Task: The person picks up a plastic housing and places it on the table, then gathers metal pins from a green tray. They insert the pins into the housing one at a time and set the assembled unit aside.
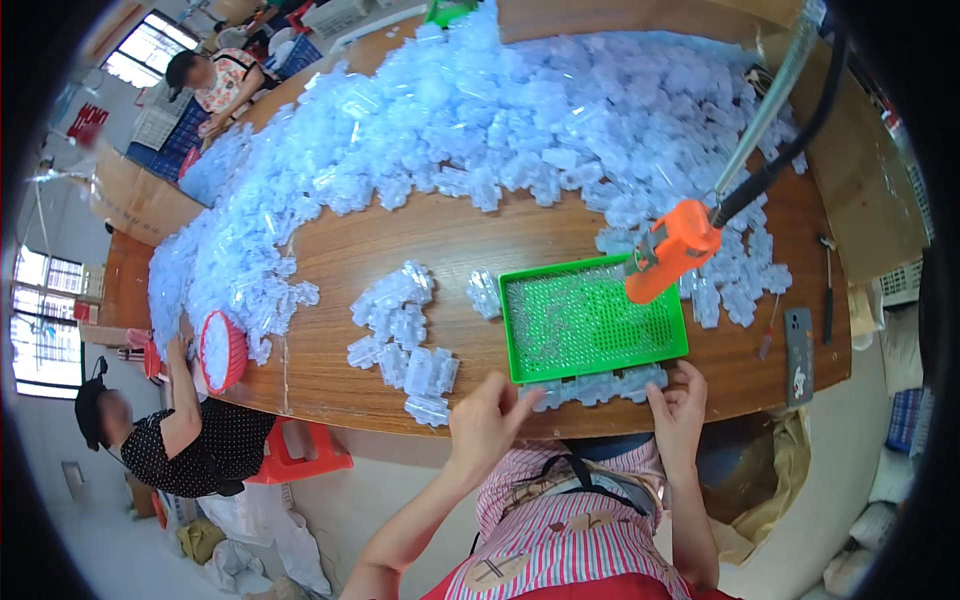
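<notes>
Two half-open hands point(484, 415) point(680, 408) touch a row of clear pieces point(597, 387)

Right end of the brown wood-grain table point(450, 230): dark grey rectangular phone point(799, 350), black-handled, slim-shafted hand tool point(828, 315) near it, bent tan cardboard sheet point(860, 170) standing beyond. Left side: co-worker in black dotted clothing and black cap point(210, 455), red plastic stool point(300, 455) just beside; farther back, second person in flowered shirt point(222, 85), near bright barred window point(148, 50). Lower right: pale sacks point(875, 525), piled.
</notes>
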Available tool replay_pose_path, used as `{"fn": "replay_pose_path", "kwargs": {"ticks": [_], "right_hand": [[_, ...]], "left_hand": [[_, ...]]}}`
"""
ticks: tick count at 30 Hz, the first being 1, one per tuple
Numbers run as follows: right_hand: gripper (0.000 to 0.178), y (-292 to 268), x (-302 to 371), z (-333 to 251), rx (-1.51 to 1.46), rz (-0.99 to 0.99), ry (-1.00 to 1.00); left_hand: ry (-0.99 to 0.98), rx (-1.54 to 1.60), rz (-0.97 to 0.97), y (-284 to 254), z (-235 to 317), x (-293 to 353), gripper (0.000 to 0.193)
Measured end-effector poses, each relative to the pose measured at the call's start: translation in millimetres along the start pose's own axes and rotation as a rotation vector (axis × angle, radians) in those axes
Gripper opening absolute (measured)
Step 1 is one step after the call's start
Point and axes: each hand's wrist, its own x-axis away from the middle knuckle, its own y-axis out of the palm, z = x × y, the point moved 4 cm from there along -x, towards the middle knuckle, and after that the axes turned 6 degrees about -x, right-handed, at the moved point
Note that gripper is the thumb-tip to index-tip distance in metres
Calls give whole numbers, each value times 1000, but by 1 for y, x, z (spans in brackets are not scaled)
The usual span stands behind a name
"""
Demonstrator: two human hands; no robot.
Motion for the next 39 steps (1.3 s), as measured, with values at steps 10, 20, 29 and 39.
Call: {"fn": "replay_pose_path", "kwargs": {"ticks": [10, 20, 29, 39], "right_hand": [[38, -6, 9, -31, -128, 18, -161], [32, 13, 24, -65, -237, -114, -135], [44, 50, 30, -69, -697, -410, 122], [32, -61, -17, 7, -184, 44, 115]], "left_hand": [[309, -109, -52, -21, -50, -127, 79], [290, 221, 200, -34, -8, -68, 90], [564, 338, 40, 12, 67, -3, 97], [592, -425, 67, 61, 30, 22, 70]]}}
